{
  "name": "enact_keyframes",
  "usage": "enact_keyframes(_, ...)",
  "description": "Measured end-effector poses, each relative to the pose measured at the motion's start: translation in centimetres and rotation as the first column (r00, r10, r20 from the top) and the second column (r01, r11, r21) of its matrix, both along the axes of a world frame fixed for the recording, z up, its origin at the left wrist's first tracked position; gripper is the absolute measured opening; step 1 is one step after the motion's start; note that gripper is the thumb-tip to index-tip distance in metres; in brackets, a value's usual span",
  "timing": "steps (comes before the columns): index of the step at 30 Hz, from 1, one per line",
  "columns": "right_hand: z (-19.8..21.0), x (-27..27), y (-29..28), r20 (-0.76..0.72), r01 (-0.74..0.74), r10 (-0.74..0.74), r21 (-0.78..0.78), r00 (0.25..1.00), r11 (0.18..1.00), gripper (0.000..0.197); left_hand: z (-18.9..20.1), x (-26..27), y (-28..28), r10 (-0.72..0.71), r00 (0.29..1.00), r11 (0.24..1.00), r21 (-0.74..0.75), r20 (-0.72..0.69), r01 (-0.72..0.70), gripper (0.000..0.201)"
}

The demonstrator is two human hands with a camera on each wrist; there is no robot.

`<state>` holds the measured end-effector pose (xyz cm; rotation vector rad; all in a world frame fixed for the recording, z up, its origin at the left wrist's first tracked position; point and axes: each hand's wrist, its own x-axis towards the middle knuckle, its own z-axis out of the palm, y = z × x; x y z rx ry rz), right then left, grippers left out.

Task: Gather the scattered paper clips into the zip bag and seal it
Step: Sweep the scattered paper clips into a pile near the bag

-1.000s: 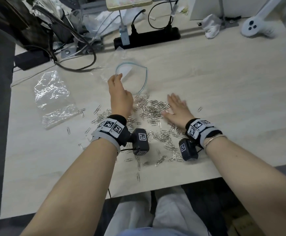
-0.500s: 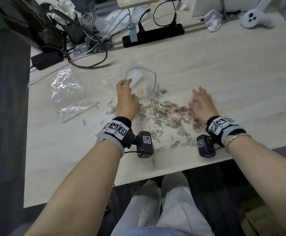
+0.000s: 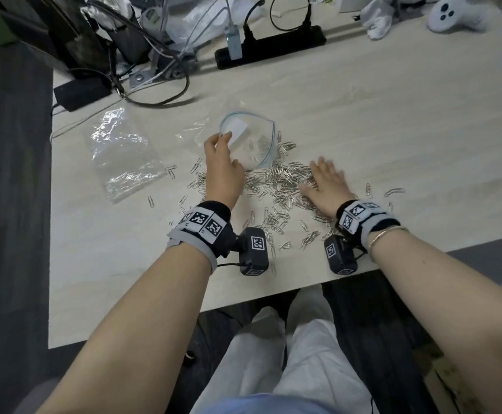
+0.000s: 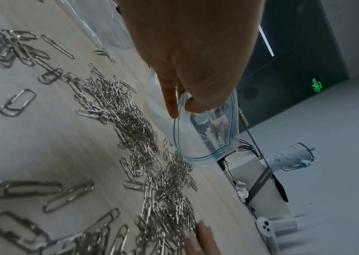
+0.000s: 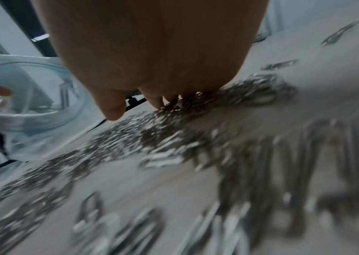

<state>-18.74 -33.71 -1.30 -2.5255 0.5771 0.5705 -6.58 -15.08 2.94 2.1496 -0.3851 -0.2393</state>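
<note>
The clear zip bag (image 3: 254, 131) with a blue zip rim lies on the table, its mouth held open toward the clips; a few clips lie inside. My left hand (image 3: 219, 141) pinches the rim of the bag's mouth between thumb and finger, as the left wrist view shows at the zip bag (image 4: 204, 138) and left hand (image 4: 183, 108). A dense heap of silver paper clips (image 3: 279, 180) spreads in front of the mouth, with loose ones around it. My right hand (image 3: 318, 177) lies flat on the heap's right side, fingers straight; the right wrist view is blurred.
A second crumpled clear bag (image 3: 124, 153) lies to the left. A black power strip (image 3: 270, 46), cables (image 3: 154, 97) and a white controller (image 3: 450, 13) line the back. The table's front edge (image 3: 273, 297) runs just behind my wrists.
My right hand has slid left across the table toward the bag's mouth, pushing clips along. My left hand keeps hold of the bag's rim.
</note>
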Motion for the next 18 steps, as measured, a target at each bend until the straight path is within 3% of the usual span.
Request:
enact_keyframes(3,-0.1,0.1,2.1,0.017,-0.085,0.085,0.029,0.996,0.996,0.076,0.0,-0.9,0.0,-0.002,1.0,1.0,-0.018,0.0,0.002,0.054)
enact_keyframes(6,0.1,-0.5,2.1,0.083,-0.042,0.044,-0.024,0.996,0.999,0.074,-0.2,-1.5,-0.3,-0.007,1.0,0.999,-0.031,0.008,0.007,0.054)
enact_keyframes(13,1.0,-5.9,-2.8,0.247,0.359,-0.326,-0.101,0.913,0.928,0.06,0.2,-3.6,-2.8,-0.049,0.999,0.998,-0.035,-0.01,0.048,0.055)
enact_keyframes(18,-0.2,-9.8,-4.7,0.121,0.569,-0.557,-0.121,0.822,0.813,0.06,0.1,-5.1,-4.2,-0.079,0.996,0.996,-0.044,0.027,0.08,0.056)
